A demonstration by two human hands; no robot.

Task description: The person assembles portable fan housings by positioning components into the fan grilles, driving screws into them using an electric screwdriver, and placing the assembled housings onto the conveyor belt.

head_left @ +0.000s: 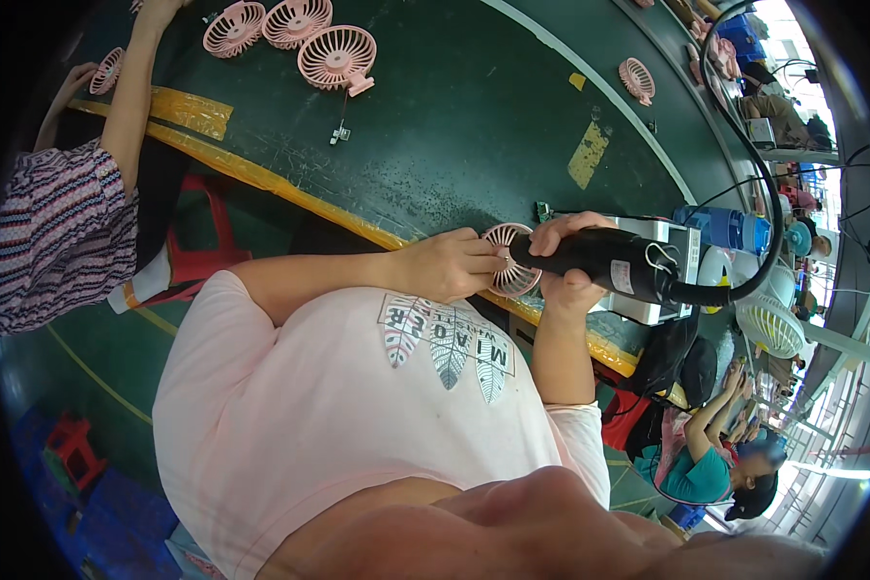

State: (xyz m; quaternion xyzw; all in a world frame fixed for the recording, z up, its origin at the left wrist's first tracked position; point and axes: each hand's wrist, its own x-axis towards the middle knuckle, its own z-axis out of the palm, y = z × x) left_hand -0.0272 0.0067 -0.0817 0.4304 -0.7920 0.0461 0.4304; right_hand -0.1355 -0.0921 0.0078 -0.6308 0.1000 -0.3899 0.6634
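Note:
A pink round fan housing (518, 281) with radial ribs is at the table's near edge. My left hand (451, 266) grips its left side, with fingers curled over the rim. My right hand (567, 253) is wrapped around a black electric screwdriver (599, 262), whose narrow end points at the middle of the housing. The tool's tip is hard to make out. A thick black cable (735, 293) runs from its rear end and loops up. Just beyond the housing lies a small circuit part (543, 210), partly hidden by my right hand.
Several pink fan housings (336, 58) lie at the far left, one with a small wired part (339, 133). A co-worker's hand (80, 77) holds another pink housing (107, 72). A white device (682, 253) stands behind my right hand. Yellow tape (290, 192) lines the green table's edge.

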